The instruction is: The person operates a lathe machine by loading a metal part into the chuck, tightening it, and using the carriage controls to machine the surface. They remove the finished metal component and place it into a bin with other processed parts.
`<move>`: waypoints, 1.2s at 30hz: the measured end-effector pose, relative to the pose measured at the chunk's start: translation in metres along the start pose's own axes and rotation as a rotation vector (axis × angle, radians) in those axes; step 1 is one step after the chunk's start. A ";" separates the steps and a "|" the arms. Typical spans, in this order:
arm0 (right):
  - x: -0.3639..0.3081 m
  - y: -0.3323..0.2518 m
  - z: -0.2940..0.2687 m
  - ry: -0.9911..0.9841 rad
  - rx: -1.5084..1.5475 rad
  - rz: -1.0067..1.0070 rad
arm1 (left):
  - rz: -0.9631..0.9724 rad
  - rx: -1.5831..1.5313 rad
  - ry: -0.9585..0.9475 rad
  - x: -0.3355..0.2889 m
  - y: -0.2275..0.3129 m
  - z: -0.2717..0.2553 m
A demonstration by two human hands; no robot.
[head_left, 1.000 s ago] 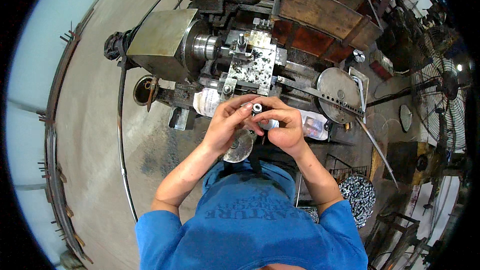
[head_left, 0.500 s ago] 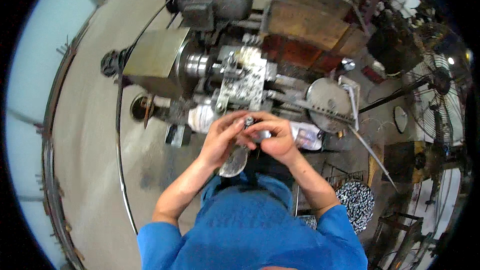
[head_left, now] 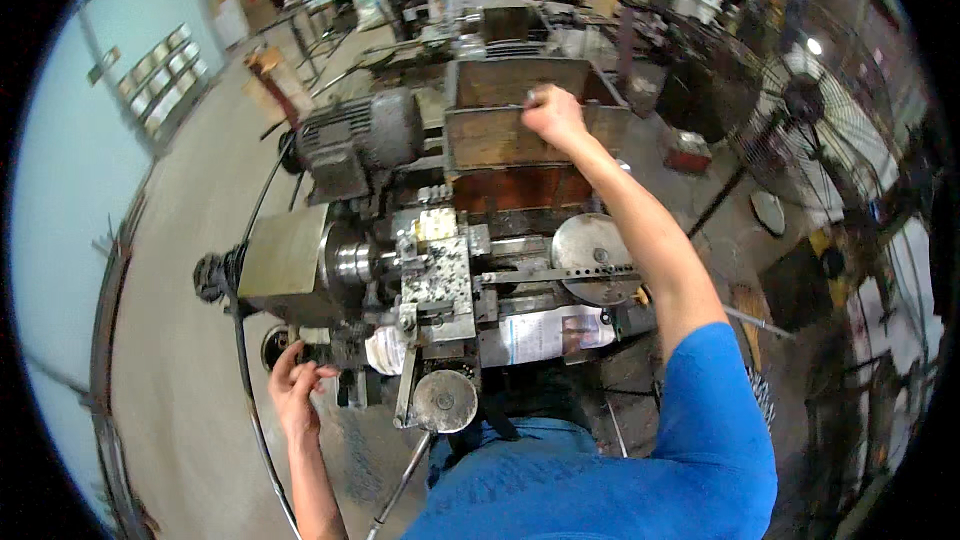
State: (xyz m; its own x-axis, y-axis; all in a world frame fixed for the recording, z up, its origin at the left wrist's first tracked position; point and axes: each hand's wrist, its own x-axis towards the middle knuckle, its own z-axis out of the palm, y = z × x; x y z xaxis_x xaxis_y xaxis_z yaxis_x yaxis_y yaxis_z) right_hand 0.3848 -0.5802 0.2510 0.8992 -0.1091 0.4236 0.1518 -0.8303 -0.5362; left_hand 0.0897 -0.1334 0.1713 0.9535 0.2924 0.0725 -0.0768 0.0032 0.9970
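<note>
My right hand [head_left: 555, 118] is stretched far forward over the front wall of a deep box [head_left: 490, 135]. Its fingers are closed round a small metal part [head_left: 531, 98], of which only a greyish bit shows. Low on the left hangs my left hand [head_left: 296, 388], empty, with its fingers apart, beside a black hose and short of the lathe's headstock. Between the hands stands a small lathe with a bright round chuck [head_left: 354, 264] and a chip-strewn cross slide [head_left: 437, 275].
A grey motor [head_left: 362, 140] sits behind the headstock cover [head_left: 285, 252]. Round metal plates lie at the lathe's right [head_left: 597, 252] and near my waist [head_left: 445, 401]. Printed paper [head_left: 550, 336] lies along the front. A large fan [head_left: 803, 100] stands on the right.
Both hands were together before my chest, fingering a small shiny metal part. They have parted: the right went forward over the box, the left down to the left. The view has tipped up.
</note>
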 end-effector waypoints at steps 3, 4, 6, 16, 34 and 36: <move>-0.009 -0.023 -0.011 -0.044 -0.046 0.052 | 0.049 0.195 0.114 0.007 0.004 -0.028; -0.026 -0.031 -0.007 0.056 -0.046 -0.029 | 0.101 0.248 0.141 0.011 -0.004 -0.050; -0.065 -0.029 0.002 0.104 0.200 -0.273 | 0.209 0.536 0.228 0.028 -0.043 -0.131; -0.432 0.144 -0.066 0.101 0.104 0.357 | -0.173 0.728 0.440 -0.016 -0.058 -0.153; -0.474 0.338 -0.150 -0.528 -0.719 1.064 | -0.265 0.275 0.495 0.016 -0.105 -0.225; -0.472 0.375 -0.122 -0.634 -0.675 0.906 | -0.254 0.259 0.576 -0.002 -0.106 -0.254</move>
State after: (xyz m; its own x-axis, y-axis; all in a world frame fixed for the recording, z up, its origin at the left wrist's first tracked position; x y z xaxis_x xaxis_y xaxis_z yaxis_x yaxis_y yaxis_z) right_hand -0.0324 -0.9069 -0.0612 0.6368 -0.6518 -0.4119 -0.6783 -0.7276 0.1024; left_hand 0.0217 0.1080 0.0592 0.6201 0.7756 -0.1184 0.2693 -0.0687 0.9606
